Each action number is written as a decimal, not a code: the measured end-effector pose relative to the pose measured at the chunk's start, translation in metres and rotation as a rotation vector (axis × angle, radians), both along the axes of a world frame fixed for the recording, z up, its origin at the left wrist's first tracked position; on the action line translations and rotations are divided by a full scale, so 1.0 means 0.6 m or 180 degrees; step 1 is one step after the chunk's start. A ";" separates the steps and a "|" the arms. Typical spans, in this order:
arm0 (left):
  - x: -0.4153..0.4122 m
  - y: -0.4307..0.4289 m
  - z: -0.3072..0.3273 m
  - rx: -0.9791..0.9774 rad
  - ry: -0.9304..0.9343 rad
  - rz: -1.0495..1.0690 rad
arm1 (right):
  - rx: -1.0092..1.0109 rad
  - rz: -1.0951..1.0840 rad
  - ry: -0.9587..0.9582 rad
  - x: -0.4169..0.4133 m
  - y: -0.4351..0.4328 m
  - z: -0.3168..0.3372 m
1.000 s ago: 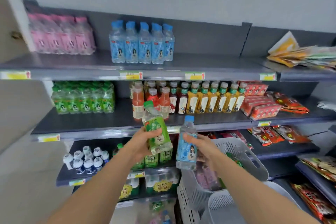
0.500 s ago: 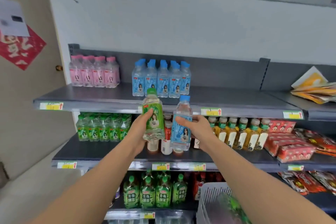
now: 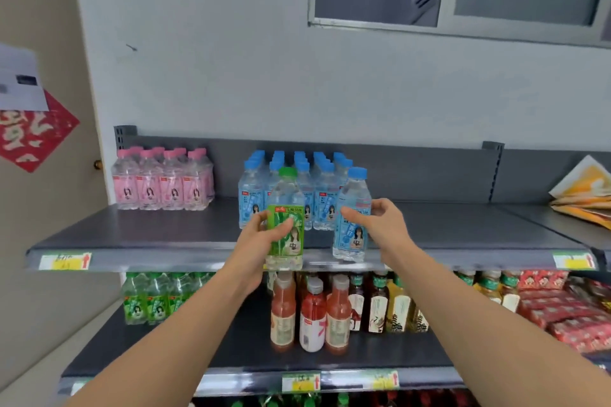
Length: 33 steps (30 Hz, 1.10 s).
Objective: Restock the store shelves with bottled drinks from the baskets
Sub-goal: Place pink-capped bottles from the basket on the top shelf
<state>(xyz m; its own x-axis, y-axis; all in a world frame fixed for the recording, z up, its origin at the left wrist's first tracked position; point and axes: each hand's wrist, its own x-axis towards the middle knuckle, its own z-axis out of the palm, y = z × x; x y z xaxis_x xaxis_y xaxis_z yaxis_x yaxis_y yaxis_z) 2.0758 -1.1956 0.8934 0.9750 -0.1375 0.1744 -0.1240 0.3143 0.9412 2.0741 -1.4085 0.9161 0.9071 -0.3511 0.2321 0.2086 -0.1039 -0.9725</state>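
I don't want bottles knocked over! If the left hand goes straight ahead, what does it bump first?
Probably the group of clear blue-capped plastic bottles: the left hand and its green-labelled plastic bottle point at them, though the gap is unclear.

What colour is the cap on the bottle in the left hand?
Green; the cap on that bottle shows best in head view.
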 end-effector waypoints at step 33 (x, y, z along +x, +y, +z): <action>0.213 0.026 -0.025 0.0075 0.0050 -0.0306 | 0.0082 -0.0405 0.0052 0.233 -0.051 -0.026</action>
<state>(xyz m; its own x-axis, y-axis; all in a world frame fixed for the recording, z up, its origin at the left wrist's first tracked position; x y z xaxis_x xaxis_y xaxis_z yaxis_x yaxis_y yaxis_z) 2.2033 -1.1801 0.8783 0.9597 -0.2343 0.1549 -0.0797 0.3017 0.9501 2.2140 -1.4389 0.9006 0.8584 -0.4693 0.2072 0.1796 -0.1034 -0.9783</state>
